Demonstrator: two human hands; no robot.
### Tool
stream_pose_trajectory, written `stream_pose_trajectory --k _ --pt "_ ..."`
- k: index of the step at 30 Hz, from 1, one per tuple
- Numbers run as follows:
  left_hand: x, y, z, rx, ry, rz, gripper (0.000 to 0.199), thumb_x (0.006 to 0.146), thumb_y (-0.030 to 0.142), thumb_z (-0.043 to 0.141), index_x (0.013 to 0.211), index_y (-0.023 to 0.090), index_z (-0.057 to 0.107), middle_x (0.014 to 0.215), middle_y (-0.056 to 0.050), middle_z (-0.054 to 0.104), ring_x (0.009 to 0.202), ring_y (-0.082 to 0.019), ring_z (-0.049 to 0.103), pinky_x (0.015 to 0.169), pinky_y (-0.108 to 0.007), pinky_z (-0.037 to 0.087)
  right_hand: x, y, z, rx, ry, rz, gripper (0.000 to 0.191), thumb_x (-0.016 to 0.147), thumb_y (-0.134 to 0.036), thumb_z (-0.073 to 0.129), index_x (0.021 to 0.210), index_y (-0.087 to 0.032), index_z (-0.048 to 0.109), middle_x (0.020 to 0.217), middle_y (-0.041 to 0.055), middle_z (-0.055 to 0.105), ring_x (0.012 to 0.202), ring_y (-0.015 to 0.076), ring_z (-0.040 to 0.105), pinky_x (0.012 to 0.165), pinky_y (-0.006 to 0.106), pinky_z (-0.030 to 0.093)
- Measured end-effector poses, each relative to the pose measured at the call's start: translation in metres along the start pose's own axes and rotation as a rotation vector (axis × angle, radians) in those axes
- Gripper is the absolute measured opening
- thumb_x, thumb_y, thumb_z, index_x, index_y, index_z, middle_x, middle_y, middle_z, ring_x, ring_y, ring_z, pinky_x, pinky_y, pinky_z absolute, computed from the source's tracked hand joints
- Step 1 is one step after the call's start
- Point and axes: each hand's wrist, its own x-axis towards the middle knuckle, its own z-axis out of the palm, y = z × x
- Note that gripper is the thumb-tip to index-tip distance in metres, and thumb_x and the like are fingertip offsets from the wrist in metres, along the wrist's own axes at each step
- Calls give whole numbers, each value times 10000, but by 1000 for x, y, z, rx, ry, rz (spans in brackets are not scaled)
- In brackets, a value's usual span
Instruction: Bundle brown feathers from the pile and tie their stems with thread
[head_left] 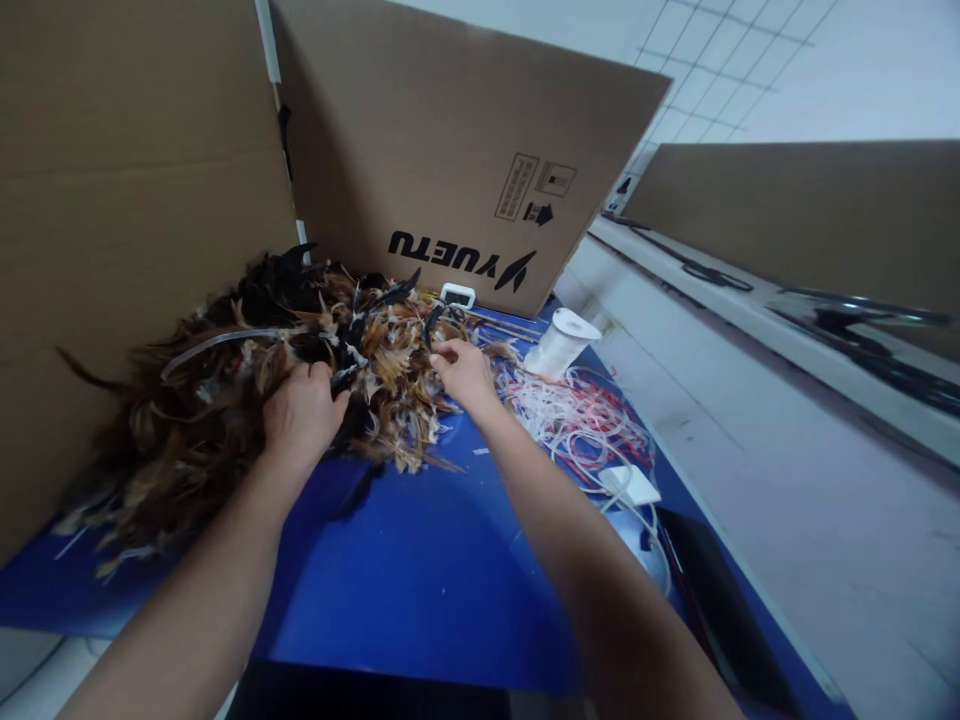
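Note:
A large heap of brown, tan and black feathers (214, 400) lies on the blue table top. My left hand (304, 410) rests on the heap's front side, its fingers curled down among the feathers; what they hold is hidden. Farther right, at the heap's right edge, my right hand (463, 375) has thumb and fingertips pinched together. A small dark feather (430, 325) stands up from those fingertips. A clear, curved strip (225, 338) lies across the top of the heap, left of my left hand.
Cardboard panels (465, 140) wall the back and left. On the right are a white spool (561, 342), tangled white and red strings (577, 415), and a white adapter (630, 486) with a cable. A small white-framed device (457, 295) leans near the back panel. The blue table (420, 560) has a front edge.

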Motion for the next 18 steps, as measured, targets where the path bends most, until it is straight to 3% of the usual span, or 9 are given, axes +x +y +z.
stream_pose_trajectory --k 2,5,7,10,13,18 --pt "0 0 1 5 -50 6 328 832 381 477 1028 157 617 991 -136 673 842 -297 654 620 -347 474 -13 -2 -8 -108 24 -108 146 757 -146 625 888 -191 672 1021 61 628 914 198 610 928 370 434" --pt "-1 2 1 1 -97 31 306 843 338 449 1011 168 640 905 -135 702 801 -300 672 616 -347 478 -40 -6 -13 -467 -27 -432 200 835 -153 514 942 -173 682 994 88 644 918 217 603 887 376 444" --pt "-2 4 1 -13 -96 58 307 850 345 434 996 178 647 860 -137 712 782 -307 678 610 -351 478 -60 -8 -9 -550 -171 -596 208 862 -173 500 962 -183 683 988 81 663 976 214 585 899 362 432" --pt "-3 7 4 -77 -76 100 290 851 346 439 990 190 640 836 -126 721 781 -295 685 625 -341 477 -84 -4 2 -636 -466 -805 284 886 -282 534 1154 -228 612 1216 75 609 1155 225 499 964 388 377" --pt "-3 10 8 -205 -58 114 294 836 329 475 1066 191 595 829 -89 725 764 -254 689 635 -301 468 -95 6 7 -730 -584 -848 336 917 -301 494 1241 -230 547 1326 92 538 1255 242 418 974 423 350" --pt "-2 13 14 -428 -47 113 473 810 327 527 1247 160 455 754 -40 706 717 -228 679 642 -277 456 -95 27 -14 -731 -589 -796 304 913 -172 482 1198 -213 581 1279 97 580 1220 208 472 981 402 353"
